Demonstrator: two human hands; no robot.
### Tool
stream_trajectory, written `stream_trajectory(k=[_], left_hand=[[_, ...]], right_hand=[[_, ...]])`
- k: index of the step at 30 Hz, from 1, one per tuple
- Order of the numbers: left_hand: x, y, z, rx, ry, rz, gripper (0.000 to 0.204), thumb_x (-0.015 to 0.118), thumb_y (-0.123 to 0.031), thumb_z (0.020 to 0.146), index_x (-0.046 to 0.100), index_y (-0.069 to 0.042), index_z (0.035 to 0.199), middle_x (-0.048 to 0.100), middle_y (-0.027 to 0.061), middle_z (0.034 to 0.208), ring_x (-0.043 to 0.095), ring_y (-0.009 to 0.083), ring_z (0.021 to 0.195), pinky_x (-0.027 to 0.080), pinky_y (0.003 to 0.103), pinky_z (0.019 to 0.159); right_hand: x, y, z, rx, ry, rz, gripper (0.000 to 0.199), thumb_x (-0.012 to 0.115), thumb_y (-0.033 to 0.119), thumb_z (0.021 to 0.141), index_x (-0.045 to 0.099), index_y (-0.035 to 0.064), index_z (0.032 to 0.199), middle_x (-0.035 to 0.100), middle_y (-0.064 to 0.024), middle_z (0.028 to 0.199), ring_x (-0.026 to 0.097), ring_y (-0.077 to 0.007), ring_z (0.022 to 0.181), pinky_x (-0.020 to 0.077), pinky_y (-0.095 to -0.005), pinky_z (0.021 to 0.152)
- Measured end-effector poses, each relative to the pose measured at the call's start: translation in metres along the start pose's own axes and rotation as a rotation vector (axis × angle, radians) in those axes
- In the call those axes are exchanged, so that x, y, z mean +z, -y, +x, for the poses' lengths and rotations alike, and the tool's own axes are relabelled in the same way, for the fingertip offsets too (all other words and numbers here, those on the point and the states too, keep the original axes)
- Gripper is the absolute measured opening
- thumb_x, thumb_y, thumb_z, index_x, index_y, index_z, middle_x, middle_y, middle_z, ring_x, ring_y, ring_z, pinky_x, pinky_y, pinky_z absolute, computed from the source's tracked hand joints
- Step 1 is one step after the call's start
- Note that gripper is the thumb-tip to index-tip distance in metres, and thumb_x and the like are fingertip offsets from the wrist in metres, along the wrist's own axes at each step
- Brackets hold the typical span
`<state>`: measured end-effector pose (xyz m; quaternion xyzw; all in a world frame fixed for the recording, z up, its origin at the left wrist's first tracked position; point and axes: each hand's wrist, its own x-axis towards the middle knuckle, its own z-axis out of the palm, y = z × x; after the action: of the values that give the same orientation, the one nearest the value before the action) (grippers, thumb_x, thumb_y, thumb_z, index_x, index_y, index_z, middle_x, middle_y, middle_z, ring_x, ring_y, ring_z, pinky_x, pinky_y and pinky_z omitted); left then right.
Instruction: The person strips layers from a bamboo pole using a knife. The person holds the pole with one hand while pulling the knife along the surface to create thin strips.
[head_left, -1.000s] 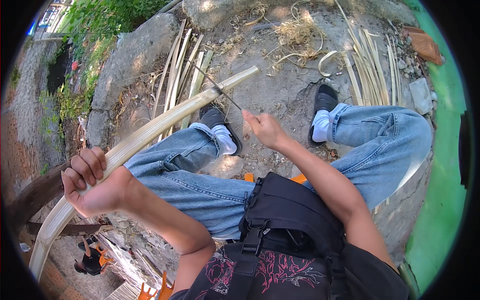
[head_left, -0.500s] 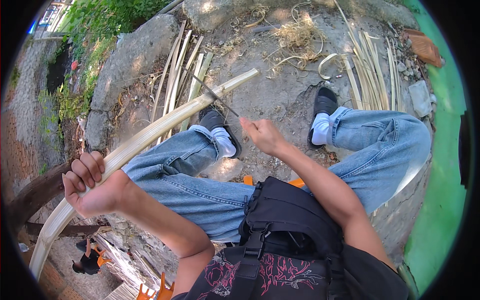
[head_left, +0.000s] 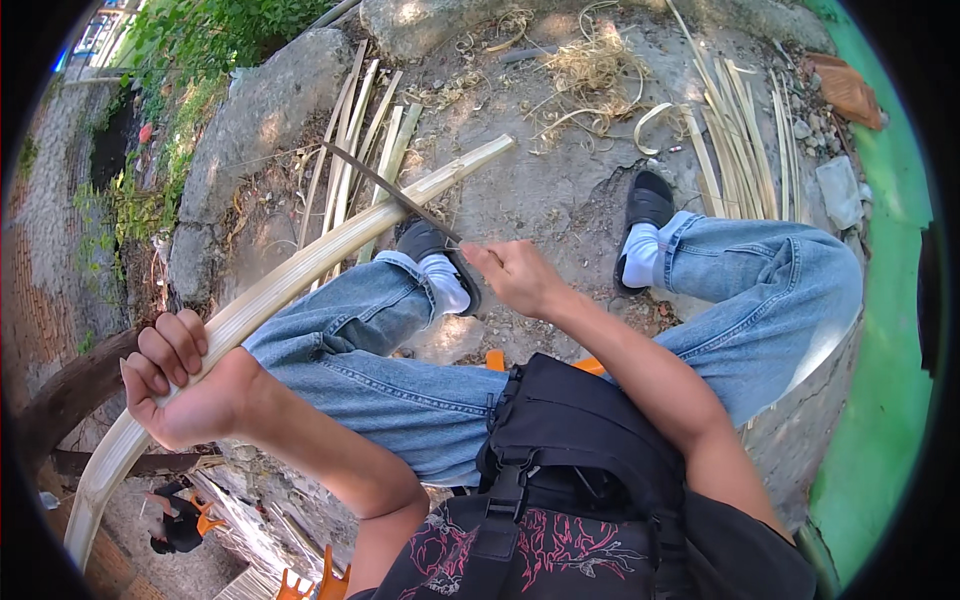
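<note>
My left hand is wrapped around a long, pale split bamboo pole. The pole slants from the lower left up across my left thigh to its far end above my left foot. Close to that end, the thin dark blade of a knife lies across the bamboo. My right hand is closed at the near end of this knife, and its handle is hidden inside my fingers. Several narrow bamboo strips lie on the ground beyond the pole.
More strips lie in a bundle at the far right, beside curled shavings. A rock borders the left, and a green wall the right. At lower left a dark wooden beam passes near my left hand; another person is beyond.
The knife has slid toward the upper left across the bamboo, with my right hand shifting slightly left. My left hand keeps its hold, and the pole has barely moved.
</note>
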<state>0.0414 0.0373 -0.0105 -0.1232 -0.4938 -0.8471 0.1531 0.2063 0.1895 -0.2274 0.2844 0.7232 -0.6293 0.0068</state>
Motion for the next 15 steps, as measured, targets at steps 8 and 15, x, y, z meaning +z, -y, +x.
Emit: stream_trajectory(k=[8,15], left_hand=[[-0.01,0.005,0.008,-0.015,-0.011,0.02,0.033,0.042,-0.015,0.08,0.019,-0.017,0.057,0.017,-0.0019,0.052,0.017,0.0092,0.044,0.015,0.025,0.045],[0.001,-0.001,0.002,-0.003,0.033,-0.031,0.034,0.042,-0.015,0.081,0.018,-0.018,0.056,0.017,-0.0018,0.052,0.016,0.0091,0.044,0.015,0.025,0.045]], right_hand=[[-0.007,-0.043,0.007,0.175,-0.077,-0.109,0.075,0.041,0.062,0.086,0.047,-0.0025,0.047,0.038,-0.0144,0.04,0.04,-0.0238,0.042,0.0332,-0.0408,0.046],[-0.013,-0.06,0.007,0.178,-0.133,-0.073,0.074,0.04,0.059,0.087,0.05,-0.0039,0.049,0.043,-0.0181,0.043,0.044,-0.0265,0.043,0.0375,-0.0414,0.049]])
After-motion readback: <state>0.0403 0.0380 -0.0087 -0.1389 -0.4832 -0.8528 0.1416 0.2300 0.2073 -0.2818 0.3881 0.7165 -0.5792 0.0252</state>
